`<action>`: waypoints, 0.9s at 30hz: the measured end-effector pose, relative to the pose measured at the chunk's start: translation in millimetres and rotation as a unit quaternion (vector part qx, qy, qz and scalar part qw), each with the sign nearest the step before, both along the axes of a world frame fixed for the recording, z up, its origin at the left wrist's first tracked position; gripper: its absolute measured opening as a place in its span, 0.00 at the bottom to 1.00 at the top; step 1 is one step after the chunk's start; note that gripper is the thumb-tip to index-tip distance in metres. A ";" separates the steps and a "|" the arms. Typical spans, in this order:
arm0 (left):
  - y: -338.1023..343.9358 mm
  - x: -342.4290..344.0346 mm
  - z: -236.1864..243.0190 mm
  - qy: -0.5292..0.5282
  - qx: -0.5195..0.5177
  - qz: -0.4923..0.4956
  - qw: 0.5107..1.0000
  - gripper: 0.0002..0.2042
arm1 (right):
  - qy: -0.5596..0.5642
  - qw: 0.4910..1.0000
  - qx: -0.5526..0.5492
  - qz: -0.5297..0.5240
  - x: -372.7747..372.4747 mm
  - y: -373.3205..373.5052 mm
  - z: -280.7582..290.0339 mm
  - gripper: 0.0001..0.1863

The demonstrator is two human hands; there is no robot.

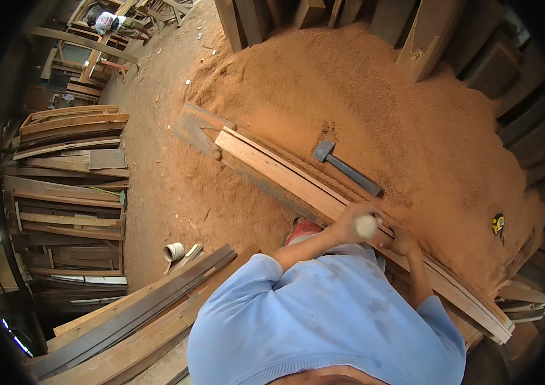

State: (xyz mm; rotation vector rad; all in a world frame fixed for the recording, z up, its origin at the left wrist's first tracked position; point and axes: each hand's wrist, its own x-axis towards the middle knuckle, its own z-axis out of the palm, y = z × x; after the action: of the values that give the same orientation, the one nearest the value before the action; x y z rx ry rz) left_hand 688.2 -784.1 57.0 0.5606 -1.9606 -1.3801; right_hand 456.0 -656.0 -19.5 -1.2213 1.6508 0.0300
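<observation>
A long reddish-brown timber (285,175) with grooves along its length lies diagonally in front of me. It rests on a greyer, dusty beam (199,131). My left hand (351,221) is closed around a pale, round-ended object (366,226) held above the timber; its lower part is hidden, so its kind cannot be told. My right hand (403,242) is at the timber's grooved top, just right of the left one, with fingers curled. Whether those fingers grip anything is hidden. Beyond the timber, a dark hammer (349,172) lies on the sawdust.
Sawdust (426,122) covers the ground ahead. A yellow tape measure (498,223) lies on the right. Planks (144,308) lie at lower left beside a pale round container (173,251). Timber stacks (70,212) fill the left, and thick posts (431,38) stand beyond. Another person (107,24) bends far left.
</observation>
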 end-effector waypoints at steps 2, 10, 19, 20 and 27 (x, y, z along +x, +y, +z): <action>-10.4 -5.7 29.1 0.039 -0.011 0.018 0.999 0.11 | -0.010 1.000 -0.006 0.004 -0.5 -7.4 3.4 0.46; -140.4 92.7 93.1 0.175 0.082 0.317 0.928 0.12 | 0.008 0.999 0.043 0.030 0.6 -23.9 22.6 0.48; -86.6 22.0 86.6 0.004 -0.182 0.054 0.982 0.20 | -0.439 0.794 -0.051 -0.417 81.0 -69.9 63.9 0.31; -74.8 11.1 86.3 0.006 -0.227 -0.001 0.974 0.19 | -0.521 0.726 -0.126 -0.432 96.0 -74.3 63.0 0.29; -40.5 10.7 62.2 -0.125 -0.415 -0.235 0.870 0.39 | -0.444 0.664 -0.312 -0.515 115.1 -51.7 68.4 0.15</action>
State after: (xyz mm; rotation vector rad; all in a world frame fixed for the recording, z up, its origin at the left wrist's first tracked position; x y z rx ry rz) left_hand 698.8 -824.7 119.1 -0.1771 -2.7549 -0.5693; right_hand 571.0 -707.7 48.9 -0.3656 1.1924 -1.6921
